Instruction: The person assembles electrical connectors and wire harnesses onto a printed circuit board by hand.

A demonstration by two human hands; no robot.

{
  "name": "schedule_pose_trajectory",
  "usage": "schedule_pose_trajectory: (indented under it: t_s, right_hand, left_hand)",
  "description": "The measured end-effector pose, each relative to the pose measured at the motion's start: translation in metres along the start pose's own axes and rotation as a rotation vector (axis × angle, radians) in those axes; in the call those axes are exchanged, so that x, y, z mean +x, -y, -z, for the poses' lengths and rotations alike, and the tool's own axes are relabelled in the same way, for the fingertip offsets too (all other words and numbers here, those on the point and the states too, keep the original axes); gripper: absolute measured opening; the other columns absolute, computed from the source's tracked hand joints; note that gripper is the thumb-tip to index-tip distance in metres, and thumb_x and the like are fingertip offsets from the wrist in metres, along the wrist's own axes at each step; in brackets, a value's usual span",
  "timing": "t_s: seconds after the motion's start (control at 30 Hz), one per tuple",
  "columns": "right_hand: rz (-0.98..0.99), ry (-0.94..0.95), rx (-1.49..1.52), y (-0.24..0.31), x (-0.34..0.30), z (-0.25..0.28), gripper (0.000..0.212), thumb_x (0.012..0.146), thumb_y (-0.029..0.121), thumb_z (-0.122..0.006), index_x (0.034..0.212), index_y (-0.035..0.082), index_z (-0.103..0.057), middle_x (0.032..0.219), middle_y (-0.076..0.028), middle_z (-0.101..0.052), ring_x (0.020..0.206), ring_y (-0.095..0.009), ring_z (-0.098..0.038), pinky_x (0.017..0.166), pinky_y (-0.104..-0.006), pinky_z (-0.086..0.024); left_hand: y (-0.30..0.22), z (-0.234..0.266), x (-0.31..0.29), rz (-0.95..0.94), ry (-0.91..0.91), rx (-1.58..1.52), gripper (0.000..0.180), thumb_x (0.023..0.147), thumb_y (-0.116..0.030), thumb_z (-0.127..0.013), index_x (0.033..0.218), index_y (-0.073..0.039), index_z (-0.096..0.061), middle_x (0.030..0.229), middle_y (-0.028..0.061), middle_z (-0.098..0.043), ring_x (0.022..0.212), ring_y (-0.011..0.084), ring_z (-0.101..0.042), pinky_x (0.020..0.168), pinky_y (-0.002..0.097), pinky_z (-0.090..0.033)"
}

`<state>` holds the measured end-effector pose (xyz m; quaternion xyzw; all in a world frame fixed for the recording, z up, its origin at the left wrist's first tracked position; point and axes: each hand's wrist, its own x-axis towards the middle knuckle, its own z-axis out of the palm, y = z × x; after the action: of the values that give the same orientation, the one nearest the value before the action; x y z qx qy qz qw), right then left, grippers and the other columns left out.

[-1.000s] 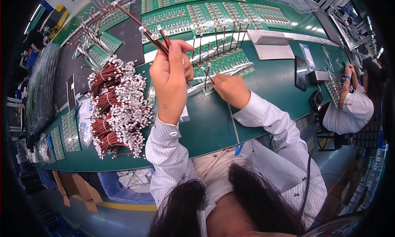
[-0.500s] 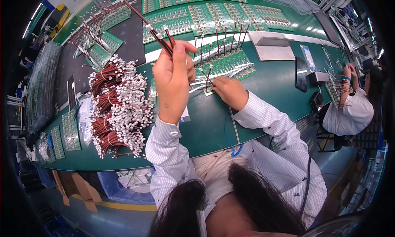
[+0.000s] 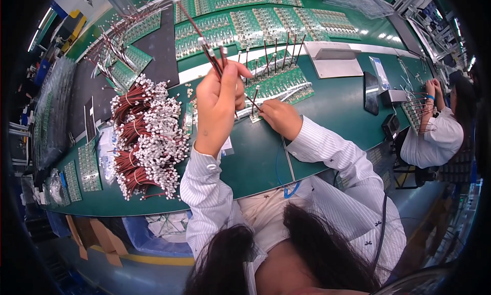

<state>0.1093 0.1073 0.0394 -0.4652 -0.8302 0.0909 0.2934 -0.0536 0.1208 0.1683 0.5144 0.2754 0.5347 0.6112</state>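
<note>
My left hand (image 3: 219, 103) is raised over the near left side of a green circuit board panel (image 3: 286, 81). It is closed round a few red-and-black wire cables (image 3: 208, 50) with white end connectors, which point up and away to the left. At the panel's near edge, my right hand (image 3: 280, 117) pinches a short dark wire cable (image 3: 254, 104) that leans up from the board. Several similar cables stand upright along the panel's far part, and white wires (image 3: 294, 92) lie across its near part. My left hand hides the panel's left end.
Bundled red-and-black cables with white connectors (image 3: 148, 136) are heaped left of my left arm. Behind lie rows of circuit boards (image 3: 255, 28). A grey metal bracket (image 3: 335, 67) and a black phone (image 3: 372, 93) are to the right. Further right, another person (image 3: 434, 136) handles a board.
My left hand has shifted slightly right and down with its cables, closer to my right hand. My right hand stays at the panel's near edge, still pinching the cable.
</note>
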Motion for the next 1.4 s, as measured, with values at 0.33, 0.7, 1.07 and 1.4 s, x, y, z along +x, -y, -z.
schedule_pose_trajectory:
  t_s: [0.33, 0.7, 1.07, 1.4]
  right_hand:
    - [-0.392, 0.024, 0.919, 0.041, 0.022, 0.119, 0.023, 0.083, 0.018, -0.051, 0.096, -0.001, -0.055, 0.060, -0.003, -0.048, 0.045, -0.007, -0.043, 0.043, -0.0203, -0.034]
    - [-0.156, -0.585, 1.251, 0.049, 0.026, 0.152, 0.023, 0.086, 0.014, -0.045, 0.087, -0.007, -0.054, 0.066, -0.009, -0.055, 0.051, -0.014, -0.052, 0.048, -0.0270, -0.048]
    - [-0.184, -0.473, 1.305, 0.047, 0.020, 0.125, 0.019, 0.084, 0.007, -0.047, 0.095, -0.008, -0.054, 0.079, -0.014, -0.058, 0.066, -0.018, -0.059, 0.062, -0.0297, -0.051]
    - [-0.041, -0.348, 0.622, 0.048, 0.017, 0.109, 0.020, 0.077, -0.007, -0.051, 0.096, -0.005, -0.057, 0.089, -0.014, -0.060, 0.078, -0.018, -0.061, 0.069, -0.0249, -0.049]
  left_hand:
    - [-0.007, 0.003, -0.003, 0.270, 0.516, 0.016, 0.028, 0.090, -0.024, -0.037, 0.084, -0.001, -0.051, 0.054, -0.0062, -0.031, 0.045, 0.0027, -0.027, 0.041, 0.0190, -0.023]
    - [-0.003, -0.005, -0.006, 0.264, 0.492, 0.180, 0.026, 0.090, -0.023, -0.039, 0.082, -0.002, -0.053, 0.054, -0.0058, -0.034, 0.045, 0.0028, -0.029, 0.041, 0.0188, -0.024]
    - [-0.006, -0.008, -0.002, 0.067, 0.047, -0.168, 0.025, 0.090, -0.020, -0.040, 0.091, 0.003, -0.050, 0.053, -0.0061, -0.022, 0.042, 0.0027, -0.020, 0.038, 0.0200, -0.017]
    - [-0.005, -0.002, 0.000, -0.062, -0.097, -0.090, 0.018, 0.085, -0.016, -0.051, 0.091, 0.002, -0.051, 0.049, -0.0058, -0.033, 0.041, 0.0013, -0.025, 0.038, 0.0210, -0.018]
